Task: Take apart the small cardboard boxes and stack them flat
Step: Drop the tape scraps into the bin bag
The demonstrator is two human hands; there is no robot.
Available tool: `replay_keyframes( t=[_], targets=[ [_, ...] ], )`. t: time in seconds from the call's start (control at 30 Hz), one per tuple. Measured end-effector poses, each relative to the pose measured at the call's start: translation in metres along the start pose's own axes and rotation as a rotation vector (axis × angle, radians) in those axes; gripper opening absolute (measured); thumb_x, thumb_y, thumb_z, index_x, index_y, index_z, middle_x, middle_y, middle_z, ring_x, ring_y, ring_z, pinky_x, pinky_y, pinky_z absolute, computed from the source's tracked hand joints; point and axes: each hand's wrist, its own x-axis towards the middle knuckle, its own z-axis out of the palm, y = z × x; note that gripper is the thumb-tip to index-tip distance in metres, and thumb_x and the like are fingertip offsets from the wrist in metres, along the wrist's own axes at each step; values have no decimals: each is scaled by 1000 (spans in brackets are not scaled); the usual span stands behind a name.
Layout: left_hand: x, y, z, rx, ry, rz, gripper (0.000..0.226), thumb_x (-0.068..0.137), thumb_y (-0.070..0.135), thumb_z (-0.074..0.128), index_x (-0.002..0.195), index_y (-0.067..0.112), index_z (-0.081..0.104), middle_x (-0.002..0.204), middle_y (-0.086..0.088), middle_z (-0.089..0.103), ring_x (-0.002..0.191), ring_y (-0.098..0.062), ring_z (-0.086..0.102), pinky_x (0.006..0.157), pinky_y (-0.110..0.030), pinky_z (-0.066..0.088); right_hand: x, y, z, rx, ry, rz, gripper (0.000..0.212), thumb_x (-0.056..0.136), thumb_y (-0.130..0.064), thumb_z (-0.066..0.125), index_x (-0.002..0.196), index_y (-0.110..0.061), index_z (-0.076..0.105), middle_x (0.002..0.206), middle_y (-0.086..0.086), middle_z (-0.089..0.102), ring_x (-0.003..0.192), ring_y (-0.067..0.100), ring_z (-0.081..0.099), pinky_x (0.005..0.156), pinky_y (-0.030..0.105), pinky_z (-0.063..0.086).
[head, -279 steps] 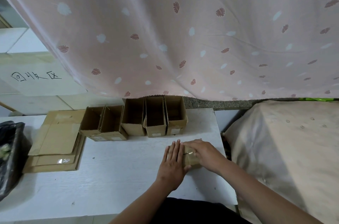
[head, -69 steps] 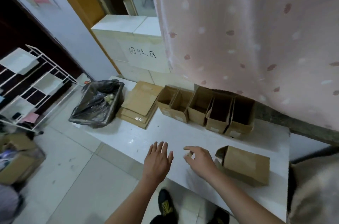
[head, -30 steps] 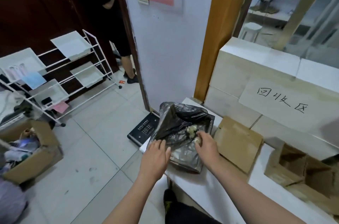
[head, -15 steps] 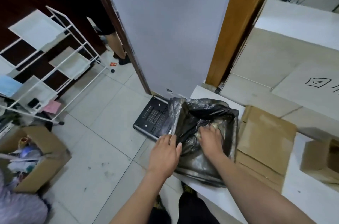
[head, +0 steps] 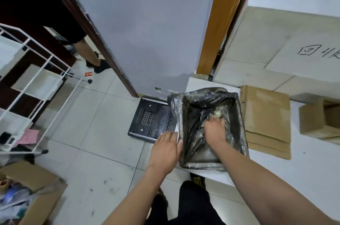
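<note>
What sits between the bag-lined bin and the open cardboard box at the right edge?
In the head view, a stack of flattened cardboard lies on the white table between the bin and the open box.

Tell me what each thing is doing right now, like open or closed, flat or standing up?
Black bin bag: open at the top.
Right hand: reaching down inside the bag, fingers hidden.
Left hand: fingers straight, against the bag's outer side.
Flattened cardboard: lying flat in a stack beside the bag.
Small cardboard box: open, not yet taken apart.
</note>
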Motion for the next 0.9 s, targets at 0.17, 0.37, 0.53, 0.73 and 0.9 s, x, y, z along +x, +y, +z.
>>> replay_keyframes(
  t=[0.17, 0.37, 0.53, 0.73, 0.9],
  targets=[
    [-3, -4, -3, 15, -5, -10, 46, 108, 41, 24, 136, 17, 50, 136, -1, 56, 128, -19, 47, 114, -33, 34, 0, -2, -10, 180, 74, 65, 40, 84, 8, 53, 121, -7, 53, 106, 10, 67, 100, 27, 62, 96, 39, 45],
    [-2, 9, -2, 88, -30, -4, 47, 108, 41, 17, 136, 21, 48, 133, 2, 55, 126, -16, 45, 116, -32, 27, -11, 13, -12, 338, 9, 54, 47, 90, 11, 47, 133, -5, 38, 76, 3, 54, 61, 19, 52, 51, 30, 43],
    [4, 31, 0, 135, -17, -32, 46, 108, 40, 17, 134, 19, 49, 131, 1, 56, 124, -18, 47, 114, -32, 28, -12, 25, -12, 360, 7, 17, 48, 95, -5, 57, 136, -10, 32, 78, 2, 60, 69, 22, 60, 61, 37, 55],
    [9, 61, 12, 186, -78, -109, 46, 108, 40, 18, 138, 19, 45, 139, -2, 52, 132, -20, 43, 117, -36, 25, -22, 43, -9, 343, -84, -5, 48, 101, -25, 48, 144, -9, 38, 123, 13, 62, 112, 30, 59, 91, 40, 52],
    [18, 93, 21, 187, -121, -103, 47, 107, 37, 19, 142, 15, 43, 145, -5, 48, 139, -23, 37, 120, -39, 22, -54, 75, -1, 322, -14, -65, 64, 102, -46, 36, 155, -13, 25, 161, 11, 26, 148, 26, 24, 122, 42, 18]
  ],
)
